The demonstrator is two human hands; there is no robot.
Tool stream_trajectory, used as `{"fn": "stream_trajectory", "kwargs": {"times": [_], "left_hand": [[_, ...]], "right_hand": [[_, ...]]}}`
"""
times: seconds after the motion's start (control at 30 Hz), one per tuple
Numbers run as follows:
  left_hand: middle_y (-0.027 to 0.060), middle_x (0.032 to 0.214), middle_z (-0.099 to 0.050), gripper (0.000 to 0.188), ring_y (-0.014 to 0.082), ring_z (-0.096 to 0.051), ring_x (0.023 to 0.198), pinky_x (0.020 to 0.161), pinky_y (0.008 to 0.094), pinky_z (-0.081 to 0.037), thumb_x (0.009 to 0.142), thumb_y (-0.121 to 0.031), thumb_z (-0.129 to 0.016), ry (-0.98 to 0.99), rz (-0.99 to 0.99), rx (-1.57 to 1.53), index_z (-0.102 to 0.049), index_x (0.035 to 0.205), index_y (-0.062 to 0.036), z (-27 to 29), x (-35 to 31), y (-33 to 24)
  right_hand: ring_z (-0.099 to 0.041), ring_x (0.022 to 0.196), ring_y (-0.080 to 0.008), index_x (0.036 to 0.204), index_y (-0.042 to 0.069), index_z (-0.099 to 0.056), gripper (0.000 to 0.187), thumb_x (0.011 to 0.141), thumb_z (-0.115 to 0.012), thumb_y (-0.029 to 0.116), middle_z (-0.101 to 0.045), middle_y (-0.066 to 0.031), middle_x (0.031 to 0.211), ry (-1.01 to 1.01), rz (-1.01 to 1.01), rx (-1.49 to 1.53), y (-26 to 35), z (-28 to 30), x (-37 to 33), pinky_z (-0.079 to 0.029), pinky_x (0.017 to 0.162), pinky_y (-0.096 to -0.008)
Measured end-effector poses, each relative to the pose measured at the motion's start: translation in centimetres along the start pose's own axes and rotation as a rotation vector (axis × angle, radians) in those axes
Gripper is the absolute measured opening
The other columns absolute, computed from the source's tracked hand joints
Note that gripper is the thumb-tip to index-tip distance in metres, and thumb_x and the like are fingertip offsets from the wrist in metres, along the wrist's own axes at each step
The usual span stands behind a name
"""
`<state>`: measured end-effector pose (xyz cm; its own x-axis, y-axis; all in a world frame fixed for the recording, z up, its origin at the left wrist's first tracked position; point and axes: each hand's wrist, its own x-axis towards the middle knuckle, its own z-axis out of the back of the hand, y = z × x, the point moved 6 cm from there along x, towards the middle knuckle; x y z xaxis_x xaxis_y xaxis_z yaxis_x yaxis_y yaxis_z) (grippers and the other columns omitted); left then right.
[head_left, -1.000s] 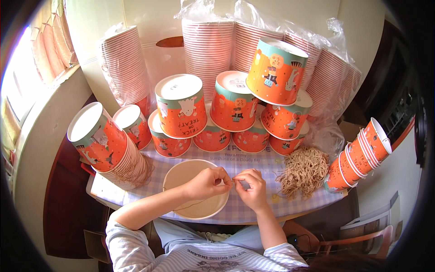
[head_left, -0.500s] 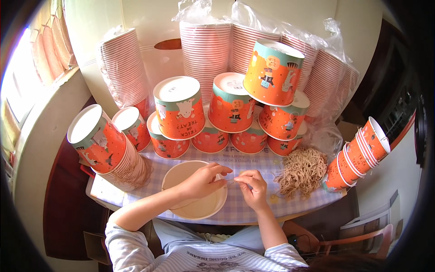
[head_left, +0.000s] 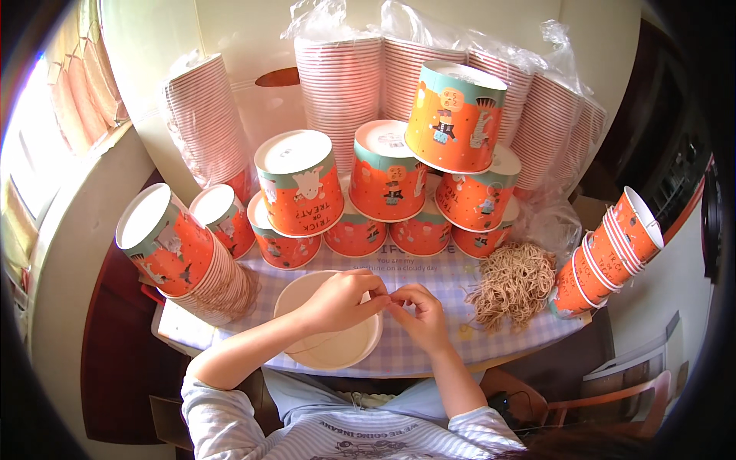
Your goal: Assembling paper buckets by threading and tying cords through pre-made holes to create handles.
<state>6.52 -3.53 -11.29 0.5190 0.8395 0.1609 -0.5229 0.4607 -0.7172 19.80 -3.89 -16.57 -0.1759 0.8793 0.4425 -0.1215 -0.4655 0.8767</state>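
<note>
My left hand (head_left: 343, 299) reaches over a paper bucket (head_left: 368, 349) with its white inside facing up. Just past the bucket's right rim, its fingertips meet those of my right hand (head_left: 420, 313). Both hands are closed in a pinch. A thin tan string (head_left: 313, 344) runs across the bucket's mouth below my left wrist. The bit between my fingertips is mostly hidden, but it appears to be the same string. To the right of my right hand lies a loose heap of tan strings (head_left: 512, 290).
Upside-down orange and green paper buckets (head_left: 299, 192) are piled behind the hands. Wrapped bucket stacks (head_left: 337, 84) stand farther back. A leaning stack (head_left: 184, 253) is at left, another with strings (head_left: 606, 257) at right. A checked cloth (head_left: 429, 349) covers the table.
My two hands have come together; a gap with string showed between them before, and now the fingertips touch. The view has shifted slightly.
</note>
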Motion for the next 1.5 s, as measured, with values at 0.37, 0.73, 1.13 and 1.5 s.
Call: {"fn": "stream_trajectory", "kwargs": {"times": [0.37,0.73,1.13,1.5], "left_hand": [[0.0097,0.07,-0.055,0.01,0.0211,-0.055,0.062,0.056,0.0304,-0.044,0.076,-0.01,-0.06,-0.068,-0.05,0.023,-0.057,0.076,-0.0006,-0.9,0.7,0.1],[0.0094,0.069,-0.054,0.009,0.0184,-0.054,0.06,0.055,0.0289,-0.043,0.077,-0.008,-0.06,-0.083,-0.032,-0.073,-0.056,0.076,0.0006,-1.0,1.9,-0.4],[0.0025,0.071,-0.052,0.007,0.0056,-0.048,0.063,0.055,0.0223,-0.041,0.08,-0.008,-0.058,-0.061,0.046,-0.361,-0.056,0.079,-0.0004,-2.0,1.8,-0.2],[-0.0047,0.052,-0.038,0.014,0.0095,-0.043,0.047,0.041,0.0253,-0.035,0.063,-0.012,-0.063,-0.105,-0.459,0.612,-0.053,0.072,-0.0101,-5.3,-7.8,-7.8]], "right_hand": [[-0.055,0.071,-0.0162,0.075,0.002,-0.063,0.007,0.07,-0.066,0.004,-0.06,-0.0062,0.076,-0.05,0.053,-0.046,-0.9,0.2,-0.4,-0.044,0.064,-0.0272],[-0.055,0.076,-0.0129,0.082,0.003,-0.063,0.009,0.073,-0.066,0.004,-0.059,-0.0047,0.081,-0.083,-0.185,0.316,-7.5,-2.1,-3.7,-0.043,0.067,-0.0236],[-0.055,0.077,-0.0157,0.083,0.002,-0.061,0.01,0.074,-0.062,-0.001,-0.059,-0.0057,0.084,-0.221,-0.02,0.224,-6.0,-3.5,-4.8,-0.043,0.071,-0.0261],[-0.051,0.077,-0.0112,0.087,0.001,-0.055,0.012,0.077,-0.057,-0.003,-0.056,-0.005,0.085,-0.233,-0.146,0.448,-6.3,-4.7,-7.7,-0.041,0.071,-0.0231]]}}
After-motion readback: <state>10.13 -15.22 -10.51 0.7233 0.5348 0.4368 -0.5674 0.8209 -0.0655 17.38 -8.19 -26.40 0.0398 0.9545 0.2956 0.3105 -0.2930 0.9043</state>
